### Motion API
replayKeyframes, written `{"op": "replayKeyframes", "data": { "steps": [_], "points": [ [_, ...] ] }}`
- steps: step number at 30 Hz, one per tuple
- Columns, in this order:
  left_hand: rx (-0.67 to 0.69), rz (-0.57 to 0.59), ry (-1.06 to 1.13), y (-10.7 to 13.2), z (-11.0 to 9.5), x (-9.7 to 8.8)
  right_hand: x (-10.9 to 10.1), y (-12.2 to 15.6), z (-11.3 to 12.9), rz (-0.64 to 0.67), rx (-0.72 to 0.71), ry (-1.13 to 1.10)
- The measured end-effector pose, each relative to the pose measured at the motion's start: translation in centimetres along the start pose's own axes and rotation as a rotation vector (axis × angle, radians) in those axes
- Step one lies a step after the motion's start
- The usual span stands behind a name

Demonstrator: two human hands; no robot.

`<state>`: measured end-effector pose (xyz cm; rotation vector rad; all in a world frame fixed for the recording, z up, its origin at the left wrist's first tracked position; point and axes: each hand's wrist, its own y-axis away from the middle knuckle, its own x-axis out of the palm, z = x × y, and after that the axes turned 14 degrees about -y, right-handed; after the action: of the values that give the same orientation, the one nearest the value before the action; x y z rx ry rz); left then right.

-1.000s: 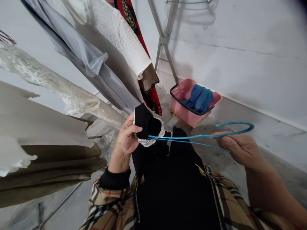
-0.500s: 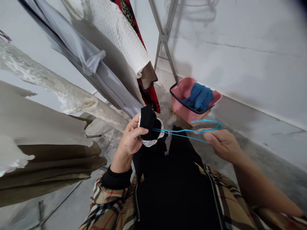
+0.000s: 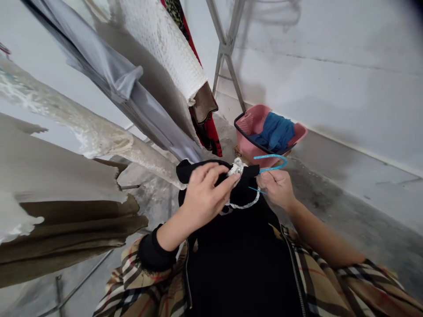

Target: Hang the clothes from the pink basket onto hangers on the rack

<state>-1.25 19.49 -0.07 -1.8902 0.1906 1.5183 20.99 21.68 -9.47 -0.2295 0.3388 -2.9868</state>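
Black garment (image 3: pixel 246 178) with a white lace neckline (image 3: pixel 247 204) is held up in front of the person's chest, above the concrete floor (image 3: pixel 346 207). The left hand (image 3: pixel 205 193) is closed on the bunched collar, fingers curled over the lace. The right hand (image 3: pixel 276 189) is pinched shut on a blue wire hanger (image 3: pixel 271 157), whose hook curves up just above the knuckles while its near arm disappears into the black fabric. The two hands are close together, nearly touching. As I judge it, the step in hand is working the hanger into the neck opening. The opening looks narrow against the hanger, so the collar would need to be stretched and the wire tilted to pass without snagging the lace.

At the left edge of the view hang an olive garment (image 3: pixel 66 220) and a pale lacy one (image 3: pixel 82 127), then a grey one (image 3: pixel 109 70), a white knit (image 3: pixel 172 57) and a red patterned cloth (image 3: pixel 208 132). A grey metal rack leg (image 3: pixel 228 48) stands against the white wall (image 3: pixel 330 66). On the floor beside it sits a pink laundry basket (image 3: pixel 250 154) holding blue cloth (image 3: pixel 276 132).
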Motion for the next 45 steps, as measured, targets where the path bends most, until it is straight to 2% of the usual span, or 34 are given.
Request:
{"op": "replayKeyframes", "data": {
  "steps": [2, 5, 7, 10, 14, 16, 18, 20, 24, 26, 29, 32, 35, 39, 42, 45],
  "points": [
    [-0.033, -0.062, -0.046, -0.3, 0.8, -0.8, -0.5, -0.7, 1.2, 0.054, -0.028, 0.027],
    [-0.069, 0.052, -0.017, -0.6, 1.8, -1.6, -0.8, -1.8, 3.1, 0.115, -0.119, 0.074],
    [-0.078, 0.087, 0.02, -0.7, 2.1, -2.1, -0.9, -2.1, 3.8, 0.096, -0.167, 0.124],
    [-0.062, 0.078, 0.04, -0.6, 2.0, -2.5, -1.0, -2.0, 4.0, 0.008, -0.19, 0.142],
    [-0.041, 0.232, 0.039, -0.2, 0.8, -1.7, -1.2, -1.4, 3.1, -0.036, -0.207, 0.054],
    [-0.048, 0.267, 0.025, 0.3, 0.4, -0.8, -1.1, -1.4, 2.8, -0.033, -0.207, 0.023],
    [-0.06, 0.234, -0.002, 0.7, 0.3, 0.0, -1.0, -1.4, 2.8, -0.022, -0.228, 0.021],
    [-0.079, 0.164, -0.032, 1.0, 0.7, 0.3, -0.8, -1.3, 2.9, -0.026, -0.317, 0.084],
    [-0.138, 0.01, -0.07, 1.2, 2.0, -0.5, -0.7, 0.5, 2.1, -0.183, -0.635, 0.28],
    [-0.161, -0.026, -0.077, 1.3, 2.5, -1.0, -0.6, 2.0, 0.5, -0.164, -0.672, 0.31],
    [-0.165, -0.044, -0.072, 1.6, 2.8, -1.6, -0.6, 3.3, -3.3, -0.029, -0.505, 0.398],
    [-0.146, -0.047, -0.052, 1.6, 2.5, -1.8, -0.7, 2.6, -7.6, -0.109, -0.224, 0.472],
    [-0.119, -0.05, -0.048, 1.5, 2.1, -1.9, -0.6, 0.6, -10.3, -0.105, 0.026, 0.334],
    [-0.099, -0.064, -0.053, 1.7, 2.0, -1.8, -0.1, -1.5, -10.8, 0.001, 0.268, -0.067],
    [-0.098, -0.053, -0.043, 2.2, 2.6, -1.8, 0.1, -2.2, -10.0, -0.007, 0.355, -0.234],
    [-0.121, -0.106, -0.07, 3.0, 3.9, -1.9, -0.5, -2.5, -9.1, -0.051, 0.419, -0.368]
  ]
}}
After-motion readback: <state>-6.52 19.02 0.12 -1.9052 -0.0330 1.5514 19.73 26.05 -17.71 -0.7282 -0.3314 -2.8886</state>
